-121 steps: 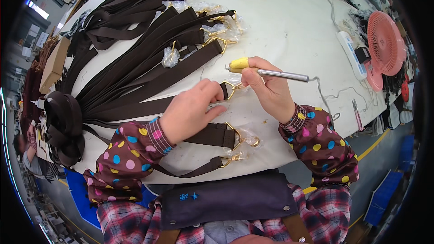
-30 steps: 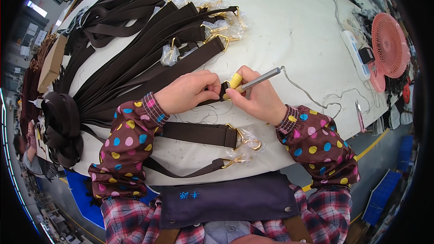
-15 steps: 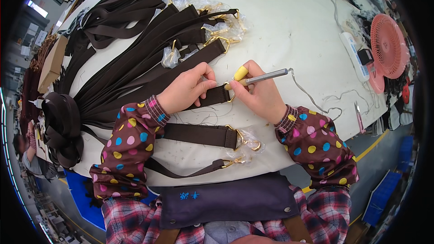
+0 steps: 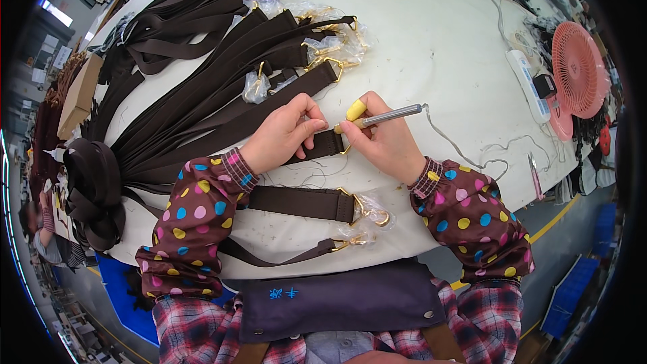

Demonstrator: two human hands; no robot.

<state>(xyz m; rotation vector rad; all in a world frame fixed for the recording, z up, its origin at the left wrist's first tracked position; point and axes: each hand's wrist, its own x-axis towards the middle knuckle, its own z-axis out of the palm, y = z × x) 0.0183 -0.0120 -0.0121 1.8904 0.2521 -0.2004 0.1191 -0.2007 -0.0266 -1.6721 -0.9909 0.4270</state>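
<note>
My right hand, a yellow finger cover on its index finger, grips a corded pen-shaped tool with a silver handle. The tool's near end points left, at the end of a dark brown webbing strap with a gold metal ring. My left hand is closed above that strap, thumb and index finger pinched together just left of the tool. What is in that pinch is too small to make out. Closer to me lie another brown strap with a plastic-wrapped gold clasp and a narrower strap.
More brown straps fan out at the left and back, many with plastic-wrapped gold hardware. At the right are a pink fan, a white power strip and pink-handled snips. The tool's cord trails over the white table.
My right hand and the pen-shaped tool have shifted slightly left. My left hand has moved a little to the right, still pinched. The straps lie nearly the same.
</note>
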